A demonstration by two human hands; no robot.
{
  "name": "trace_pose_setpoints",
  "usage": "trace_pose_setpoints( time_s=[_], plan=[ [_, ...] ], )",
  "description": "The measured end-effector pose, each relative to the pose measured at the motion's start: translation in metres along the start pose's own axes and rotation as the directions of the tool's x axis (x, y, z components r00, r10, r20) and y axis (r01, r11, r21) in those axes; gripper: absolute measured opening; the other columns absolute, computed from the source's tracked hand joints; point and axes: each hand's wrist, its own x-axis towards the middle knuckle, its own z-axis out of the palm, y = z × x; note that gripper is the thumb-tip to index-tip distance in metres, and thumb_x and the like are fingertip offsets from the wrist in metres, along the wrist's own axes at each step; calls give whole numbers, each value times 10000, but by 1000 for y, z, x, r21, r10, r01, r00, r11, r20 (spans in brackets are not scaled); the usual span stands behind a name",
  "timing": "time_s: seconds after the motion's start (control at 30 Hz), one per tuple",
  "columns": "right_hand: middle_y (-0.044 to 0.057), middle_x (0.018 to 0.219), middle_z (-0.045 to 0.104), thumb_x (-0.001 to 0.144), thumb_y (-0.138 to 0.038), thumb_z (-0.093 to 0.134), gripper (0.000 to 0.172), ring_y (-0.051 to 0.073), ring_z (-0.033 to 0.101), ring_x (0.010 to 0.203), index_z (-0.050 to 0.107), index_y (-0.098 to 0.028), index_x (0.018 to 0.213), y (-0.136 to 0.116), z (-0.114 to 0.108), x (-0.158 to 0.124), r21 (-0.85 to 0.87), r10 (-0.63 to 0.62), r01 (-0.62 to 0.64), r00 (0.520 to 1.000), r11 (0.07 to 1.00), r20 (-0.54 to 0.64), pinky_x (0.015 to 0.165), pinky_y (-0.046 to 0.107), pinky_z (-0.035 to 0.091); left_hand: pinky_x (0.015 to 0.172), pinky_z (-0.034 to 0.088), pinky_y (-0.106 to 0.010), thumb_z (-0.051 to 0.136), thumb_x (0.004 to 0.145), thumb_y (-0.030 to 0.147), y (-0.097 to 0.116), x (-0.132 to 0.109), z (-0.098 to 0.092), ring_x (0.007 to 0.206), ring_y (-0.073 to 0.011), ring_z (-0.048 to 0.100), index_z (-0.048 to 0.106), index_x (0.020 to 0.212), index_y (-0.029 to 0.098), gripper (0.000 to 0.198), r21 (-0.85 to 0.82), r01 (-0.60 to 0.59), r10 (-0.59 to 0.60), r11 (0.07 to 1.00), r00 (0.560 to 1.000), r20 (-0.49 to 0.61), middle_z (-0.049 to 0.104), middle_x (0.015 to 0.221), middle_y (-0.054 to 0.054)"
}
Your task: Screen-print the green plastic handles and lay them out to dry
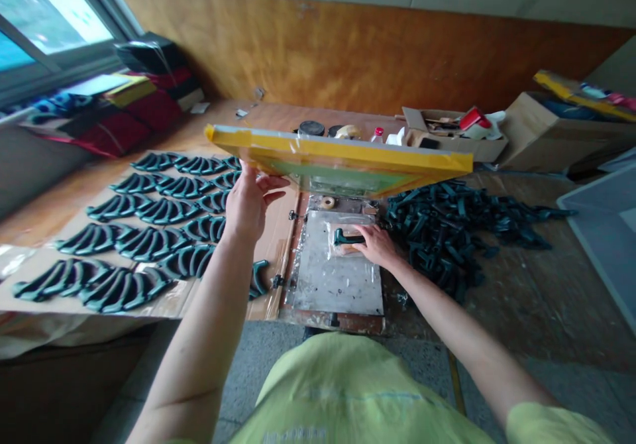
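My left hand (250,202) is raised at the left part of a yellow-taped screen frame (342,147), which is tilted up above the work plate. Its upper fingers meet the frame's lower edge, and the others stretch loosely beneath it. A green mesh (342,175) shows on the frame's underside. My right hand (378,245) grips one end of a dark green curved handle (344,237). This handle lies on a small holder wrapped in clear film, on the grey metal plate (338,285). A roll of tape (327,202) rests at the plate's far end.
Rows of dark green handles (163,207) lie on cardboard (199,296) at the left. A heap of loose handles (447,232) is at the right. Behind stand tins (311,128) and cardboard boxes (541,132). A translucent bin (603,219) stands far right.
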Motion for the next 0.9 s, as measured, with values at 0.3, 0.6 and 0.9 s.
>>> trace_pose_setpoints(
  time_s=[0.3, 0.6, 0.9],
  plan=[
    [83, 913, 604, 949, -311, 506, 216, 237, 497, 958, 670, -227, 1063, -94, -17, -32, -43, -222, 218, 963, 975, -154, 856, 364, 390, 638, 556, -311, 626, 750, 663, -108, -129, -8, 912, -264, 705, 623, 1104, 135, 635, 85, 685, -690, 723, 712, 129, 733, 1017, -148],
    [84, 986, 692, 971, -270, 432, 270, 200, 616, 928, 671, -242, 1093, -2, -12, -64, -196, 189, -169, 978, 966, 84, 760, 299, 438, 628, 561, -283, 481, 904, 465, -155, -176, -140, 699, -192, 716, 589, 891, 173, 312, 36, 650, -549, 759, 669, -501, 714, 713, -43],
    [161, 965, 711, 910, -246, 503, 254, 275, 657, 934, 648, -165, 1102, 77, -4, -72, -393, 588, -488, 786, 779, 189, 737, 348, 442, 568, 573, -339, 386, 868, 429, -185, -168, -221, 626, -243, 690, 554, 716, 188, 331, 276, 830, -526, 484, 529, -666, 667, 614, -108]
  ],
)
